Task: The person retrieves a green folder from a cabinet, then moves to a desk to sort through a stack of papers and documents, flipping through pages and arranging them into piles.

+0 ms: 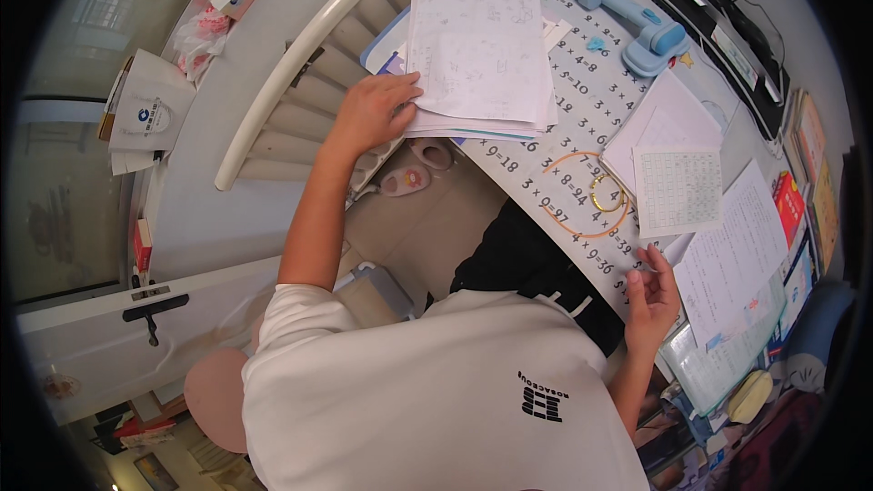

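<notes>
At the left edge of a stack of white papers (481, 48), my left hand (378, 109) touches the sheets with its fingertips and thumb. Whether it pinches any sheet cannot be made out. The top sheet bears faint drawings and marks, and its lower edge bows slightly. My right hand (653, 300) is by the desk's near edge, holding nothing, its fingers loosely curled and apart. Just beyond it are a small gridded sheet (680, 191) with writing and a longer written sheet (733, 252). An orange ring (576, 235) and a gold-coloured bangle-like ring (607, 208) lie on the desk.
A multiplication-table mat (580, 126) covers the desk (368, 54). A light-blue handheld device (631, 20) stands at the back, beside a black tray (723, 41) with cables. Books (811, 143) line the right side. A white railing (300, 61) borders the left; slippers (407, 181) lie on the floor.
</notes>
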A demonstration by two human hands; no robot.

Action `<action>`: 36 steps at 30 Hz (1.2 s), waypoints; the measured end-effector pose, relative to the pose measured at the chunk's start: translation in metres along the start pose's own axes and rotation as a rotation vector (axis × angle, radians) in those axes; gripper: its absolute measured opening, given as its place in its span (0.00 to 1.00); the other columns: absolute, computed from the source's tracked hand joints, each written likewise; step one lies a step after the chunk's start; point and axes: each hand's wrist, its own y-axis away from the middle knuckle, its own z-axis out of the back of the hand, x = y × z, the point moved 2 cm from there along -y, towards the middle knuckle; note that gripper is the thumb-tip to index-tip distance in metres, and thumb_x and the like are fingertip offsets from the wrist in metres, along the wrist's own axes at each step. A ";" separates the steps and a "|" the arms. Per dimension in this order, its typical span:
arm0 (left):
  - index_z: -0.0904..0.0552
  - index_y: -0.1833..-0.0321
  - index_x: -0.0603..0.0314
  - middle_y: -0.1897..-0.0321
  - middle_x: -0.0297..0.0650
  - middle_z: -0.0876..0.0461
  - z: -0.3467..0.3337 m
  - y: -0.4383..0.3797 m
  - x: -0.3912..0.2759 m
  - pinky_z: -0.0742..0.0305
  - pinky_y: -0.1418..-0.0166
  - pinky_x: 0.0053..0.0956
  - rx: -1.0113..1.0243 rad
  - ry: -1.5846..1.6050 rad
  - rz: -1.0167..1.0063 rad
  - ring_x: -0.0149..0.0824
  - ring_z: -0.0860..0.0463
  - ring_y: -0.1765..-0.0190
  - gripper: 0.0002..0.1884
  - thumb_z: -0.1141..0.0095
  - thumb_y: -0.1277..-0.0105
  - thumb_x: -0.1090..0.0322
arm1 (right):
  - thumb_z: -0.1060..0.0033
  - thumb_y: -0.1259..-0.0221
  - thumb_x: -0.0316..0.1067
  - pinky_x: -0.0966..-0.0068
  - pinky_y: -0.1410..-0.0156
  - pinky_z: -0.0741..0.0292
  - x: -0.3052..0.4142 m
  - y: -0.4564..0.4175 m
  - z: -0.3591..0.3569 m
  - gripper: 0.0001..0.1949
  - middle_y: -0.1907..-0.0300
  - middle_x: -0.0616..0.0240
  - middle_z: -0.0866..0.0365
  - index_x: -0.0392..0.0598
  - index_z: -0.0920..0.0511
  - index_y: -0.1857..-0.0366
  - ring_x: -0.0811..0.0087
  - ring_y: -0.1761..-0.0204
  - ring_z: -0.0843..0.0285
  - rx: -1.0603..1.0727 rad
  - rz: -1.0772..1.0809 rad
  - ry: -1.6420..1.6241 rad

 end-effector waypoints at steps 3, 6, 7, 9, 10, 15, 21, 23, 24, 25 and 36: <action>0.12 0.52 0.58 0.48 0.39 0.11 0.003 -0.005 0.002 0.17 0.44 0.37 -0.075 0.001 0.016 0.45 0.12 0.52 0.13 0.36 0.40 0.74 | 0.33 0.33 0.27 0.82 0.54 0.21 -0.001 0.000 0.001 0.23 0.43 0.57 0.16 0.40 0.23 0.34 0.80 0.58 0.19 0.005 -0.001 -0.006; 0.13 0.54 0.60 0.53 0.40 0.10 0.017 -0.017 -0.015 0.14 0.52 0.33 -0.343 0.247 0.186 0.40 0.11 0.57 0.07 0.39 0.33 0.73 | 0.32 0.33 0.27 0.81 0.54 0.21 0.000 0.000 0.000 0.23 0.43 0.58 0.16 0.40 0.23 0.35 0.80 0.58 0.19 0.002 0.008 0.010; 0.14 0.54 0.62 0.56 0.40 0.10 0.016 -0.017 -0.017 0.14 0.56 0.31 -0.490 0.481 0.351 0.37 0.11 0.59 0.06 0.40 0.30 0.72 | 0.32 0.33 0.27 0.81 0.54 0.21 0.001 0.000 -0.001 0.23 0.43 0.58 0.16 0.40 0.23 0.35 0.80 0.59 0.19 0.002 0.012 0.017; 0.16 0.52 0.64 0.59 0.41 0.11 0.019 -0.020 -0.024 0.13 0.60 0.26 -0.718 0.924 0.590 0.33 0.11 0.61 0.07 0.43 0.26 0.70 | 0.32 0.34 0.27 0.81 0.54 0.22 0.006 0.000 -0.003 0.23 0.44 0.59 0.15 0.40 0.22 0.35 0.80 0.59 0.19 -0.001 0.014 0.023; 0.17 0.51 0.65 0.60 0.41 0.12 0.025 -0.024 -0.030 0.13 0.61 0.24 -0.801 1.133 0.661 0.31 0.12 0.62 0.07 0.44 0.25 0.69 | 0.32 0.34 0.27 0.82 0.54 0.22 0.007 0.000 -0.006 0.23 0.44 0.59 0.15 0.40 0.22 0.35 0.80 0.59 0.19 -0.001 0.016 0.021; 0.21 0.46 0.69 0.61 0.41 0.12 0.013 -0.013 -0.028 0.12 0.62 0.22 -0.779 1.407 0.813 0.30 0.12 0.65 0.10 0.43 0.23 0.69 | 0.32 0.35 0.27 0.82 0.53 0.22 0.001 0.006 -0.005 0.23 0.45 0.59 0.14 0.40 0.22 0.36 0.81 0.59 0.19 0.020 0.046 0.038; 0.19 0.44 0.69 0.60 0.39 0.12 0.003 -0.002 -0.035 0.13 0.63 0.21 -0.632 1.273 0.840 0.28 0.13 0.66 0.12 0.42 0.24 0.69 | 0.32 0.35 0.27 0.82 0.54 0.22 -0.001 0.006 -0.003 0.23 0.45 0.59 0.14 0.39 0.22 0.36 0.81 0.59 0.19 0.018 -0.002 -0.010; 0.19 0.43 0.69 0.62 0.37 0.13 0.002 0.000 -0.033 0.14 0.64 0.21 -0.504 1.256 0.854 0.27 0.14 0.67 0.12 0.42 0.24 0.70 | 0.32 0.35 0.25 0.84 0.54 0.22 -0.004 0.006 -0.004 0.23 0.44 0.59 0.15 0.39 0.22 0.36 0.82 0.60 0.19 0.030 -0.008 -0.038; 0.18 0.43 0.69 0.62 0.37 0.13 0.001 0.000 -0.028 0.14 0.64 0.21 -0.412 1.257 0.853 0.27 0.15 0.68 0.12 0.42 0.24 0.70 | 0.32 0.35 0.25 0.84 0.55 0.23 -0.004 0.006 -0.004 0.23 0.44 0.59 0.15 0.39 0.22 0.36 0.83 0.60 0.20 0.040 -0.012 -0.042; 0.18 0.42 0.69 0.62 0.36 0.13 0.001 -0.001 -0.025 0.15 0.65 0.20 -0.322 1.258 0.849 0.26 0.15 0.68 0.13 0.41 0.24 0.70 | 0.32 0.35 0.25 0.85 0.55 0.23 -0.005 0.006 -0.003 0.23 0.44 0.59 0.15 0.39 0.22 0.35 0.83 0.60 0.20 0.049 -0.016 -0.046; 0.13 0.52 0.65 0.73 0.30 0.17 0.008 -0.037 -0.036 0.25 0.70 0.15 0.417 1.221 0.644 0.19 0.22 0.75 0.09 0.39 0.28 0.68 | 0.35 0.27 0.38 0.84 0.62 0.20 -0.006 0.010 -0.011 0.24 0.42 0.55 0.16 0.36 0.26 0.32 0.81 0.62 0.19 0.179 -0.108 -0.245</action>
